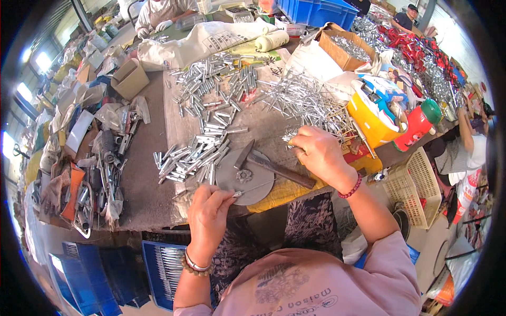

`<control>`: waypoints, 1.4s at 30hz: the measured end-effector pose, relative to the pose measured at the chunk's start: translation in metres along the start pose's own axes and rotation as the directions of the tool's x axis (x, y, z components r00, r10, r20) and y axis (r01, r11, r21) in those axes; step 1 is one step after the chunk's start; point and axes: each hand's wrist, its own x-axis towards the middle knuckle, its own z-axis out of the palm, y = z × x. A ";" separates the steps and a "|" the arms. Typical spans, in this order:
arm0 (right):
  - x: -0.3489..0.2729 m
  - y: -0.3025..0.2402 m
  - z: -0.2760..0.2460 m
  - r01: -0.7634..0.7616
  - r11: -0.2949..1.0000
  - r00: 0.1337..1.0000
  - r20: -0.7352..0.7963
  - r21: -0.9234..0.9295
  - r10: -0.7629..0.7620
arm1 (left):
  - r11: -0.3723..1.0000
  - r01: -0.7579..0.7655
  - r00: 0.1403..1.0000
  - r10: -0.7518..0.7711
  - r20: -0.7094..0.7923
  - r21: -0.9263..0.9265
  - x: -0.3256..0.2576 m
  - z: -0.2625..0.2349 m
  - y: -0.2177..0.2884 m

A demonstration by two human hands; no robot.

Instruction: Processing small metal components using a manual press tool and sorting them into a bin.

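Observation:
My left hand [207, 211] is closed at the near left edge of a round grey metal disc [227, 176]. Its thumb and fingertips pinch a thin metal rod [255, 187] that reaches right across the disc. On the disc lies a hammer [282, 171], its wooden handle pointing to the near right, with a small flower-shaped metal piece [244, 175] by its head. My right hand [320, 155] is closed over small metal parts [289, 135] beyond the hammer; whatever its fingertips hold is hidden. Short silver tubes [192, 158] are heaped left of the disc.
A pile of thin metal rods [303, 100] spreads beyond my right hand. To its right stand a yellow container [371, 120] and a red jar with green lid [416, 126]. Tools and bags crowd the left side. A co-worker's gloved hand [164, 25] is at the far side.

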 end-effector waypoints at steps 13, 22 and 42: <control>0.026 -0.012 0.015 -0.044 0.994 0.990 0.141 0.097 0.030 | 0.991 -0.020 0.998 0.013 0.058 0.129 -0.008 -0.008 -0.021; 0.001 0.067 0.035 -0.030 1.000 0.962 0.271 -0.010 0.031 | 0.993 -0.065 0.989 0.051 -0.135 -0.097 -0.014 0.025 -0.016; -0.009 -0.088 0.069 0.020 0.919 0.990 0.118 0.393 -0.072 | 0.984 -0.122 0.977 0.096 -0.191 -0.128 -0.013 0.034 -0.027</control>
